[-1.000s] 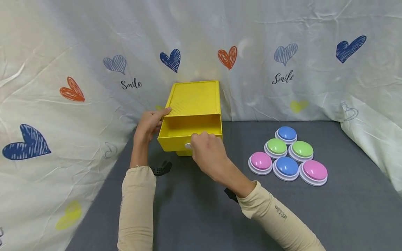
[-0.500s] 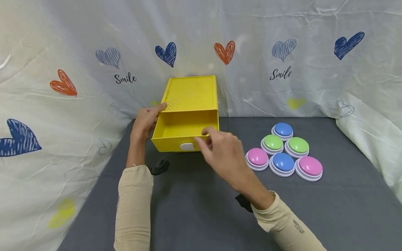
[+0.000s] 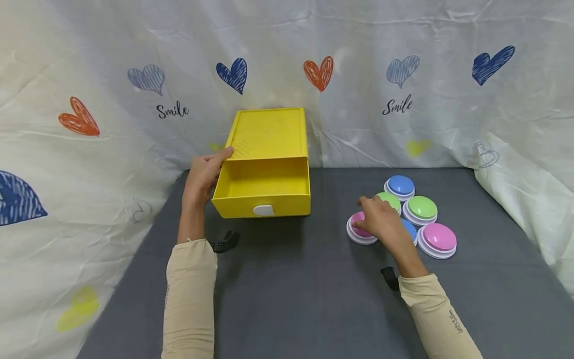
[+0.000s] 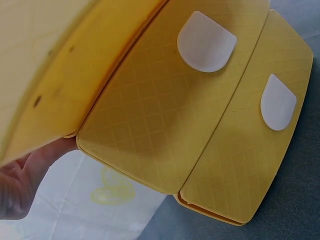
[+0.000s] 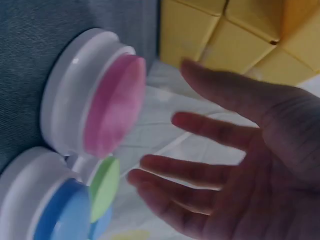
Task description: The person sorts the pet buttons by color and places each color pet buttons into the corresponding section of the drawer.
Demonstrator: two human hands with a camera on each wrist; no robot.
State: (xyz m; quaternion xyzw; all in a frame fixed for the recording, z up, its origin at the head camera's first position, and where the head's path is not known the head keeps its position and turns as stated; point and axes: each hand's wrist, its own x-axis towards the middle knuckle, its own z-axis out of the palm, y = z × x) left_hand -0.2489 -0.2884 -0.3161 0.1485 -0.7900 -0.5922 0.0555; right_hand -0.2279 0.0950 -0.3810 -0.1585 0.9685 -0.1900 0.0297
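A yellow drawer unit [image 3: 271,132] stands against the back curtain, its top drawer [image 3: 262,204] pulled out with nothing visible inside. My left hand [image 3: 203,172] grips the unit's left side, thumb on the top front corner. Two lower drawers [image 4: 150,115] with white handles [image 4: 206,42] are closed in the left wrist view. My right hand [image 3: 381,217] hovers, fingers spread, over a pink button [image 3: 357,225] on a white round base. In the right wrist view the fingers stand apart from that button, holding nothing. Green and blue buttons are partly hidden beneath this hand.
Beside the right hand are another pink button [image 3: 439,237], a green button [image 3: 422,207] and a blue button [image 3: 401,185], clustered on the dark grey tabletop [image 3: 314,299]. A white curtain [image 3: 269,40] printed with hearts encloses the back and left.
My right hand has let go of the top drawer's white handle and moved right to the buttons. My left hand stays on the unit. The drawer remains pulled out.
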